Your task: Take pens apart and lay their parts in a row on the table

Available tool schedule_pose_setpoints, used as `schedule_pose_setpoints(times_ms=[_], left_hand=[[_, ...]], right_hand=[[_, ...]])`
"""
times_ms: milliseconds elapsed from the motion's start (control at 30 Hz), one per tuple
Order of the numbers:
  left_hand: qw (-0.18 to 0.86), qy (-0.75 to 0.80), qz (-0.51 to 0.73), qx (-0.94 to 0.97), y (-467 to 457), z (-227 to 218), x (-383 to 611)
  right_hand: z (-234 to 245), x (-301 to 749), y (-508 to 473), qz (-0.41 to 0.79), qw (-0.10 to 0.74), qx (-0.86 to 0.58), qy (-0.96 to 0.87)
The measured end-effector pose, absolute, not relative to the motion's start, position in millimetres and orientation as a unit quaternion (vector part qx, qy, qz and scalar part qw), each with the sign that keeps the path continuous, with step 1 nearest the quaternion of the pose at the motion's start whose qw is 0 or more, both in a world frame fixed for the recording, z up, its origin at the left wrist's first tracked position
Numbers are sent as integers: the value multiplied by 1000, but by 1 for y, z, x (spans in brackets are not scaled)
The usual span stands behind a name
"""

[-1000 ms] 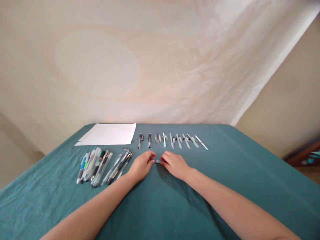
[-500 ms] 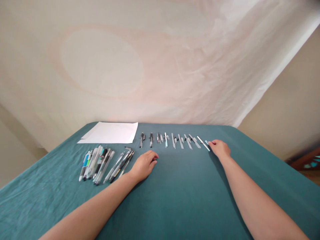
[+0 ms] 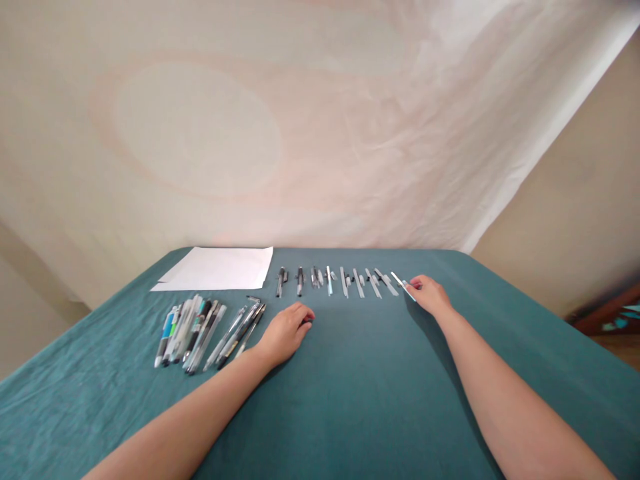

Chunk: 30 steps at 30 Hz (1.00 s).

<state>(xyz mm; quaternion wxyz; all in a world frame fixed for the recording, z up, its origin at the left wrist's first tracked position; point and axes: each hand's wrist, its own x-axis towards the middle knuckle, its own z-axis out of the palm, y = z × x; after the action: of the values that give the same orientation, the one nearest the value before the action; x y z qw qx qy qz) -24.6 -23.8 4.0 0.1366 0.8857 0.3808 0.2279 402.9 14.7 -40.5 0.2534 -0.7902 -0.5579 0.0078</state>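
Note:
My left hand (image 3: pixel 287 333) rests on the cloth just right of the loose pens, its fingers loosely bent, thumb a little apart, with nothing visible in it. At the right end of a row, my right hand (image 3: pixel 429 293) pinches a small pale pen cap, mostly covered by the fingertips. Right against those fingers lies a slim white pen (image 3: pixel 400 283), slanted on the cloth. Leftward from it runs the row of separated pens, several translucent grey barrels (image 3: pixel 373 283) with small caps beside them, then a pale blue pen (image 3: pixel 329 281) and darker pens (image 3: pixel 300 282).
A pile of assorted pens (image 3: pixel 193 333) lies at the left, with several clear and black pens (image 3: pixel 237 337) beside my left wrist. White paper sheets (image 3: pixel 215 268) lie at the back left. Green cloth (image 3: pixel 360 393) covers the table; a pale fabric sheet (image 3: pixel 320 133) hangs behind.
My right hand has shifted slightly left, bringing the cap against the white pen at the row's end. My left hand stays resting in place. The view has moved slightly.

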Motion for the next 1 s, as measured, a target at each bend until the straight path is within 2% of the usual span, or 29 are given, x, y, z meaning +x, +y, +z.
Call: schedule_pose_setpoints(times_ms=[500, 800, 1000], left_hand=[[139, 383, 225, 885, -26, 8, -24], [130, 378, 221, 890, -25, 8, -24], [134, 380, 227, 887, -26, 8, -24]], right_hand=[[-36, 383, 14, -45, 215, -778, -589], [-19, 379, 2, -8, 105, -828, -551], [-20, 369, 4, -33, 120, -820, -559]])
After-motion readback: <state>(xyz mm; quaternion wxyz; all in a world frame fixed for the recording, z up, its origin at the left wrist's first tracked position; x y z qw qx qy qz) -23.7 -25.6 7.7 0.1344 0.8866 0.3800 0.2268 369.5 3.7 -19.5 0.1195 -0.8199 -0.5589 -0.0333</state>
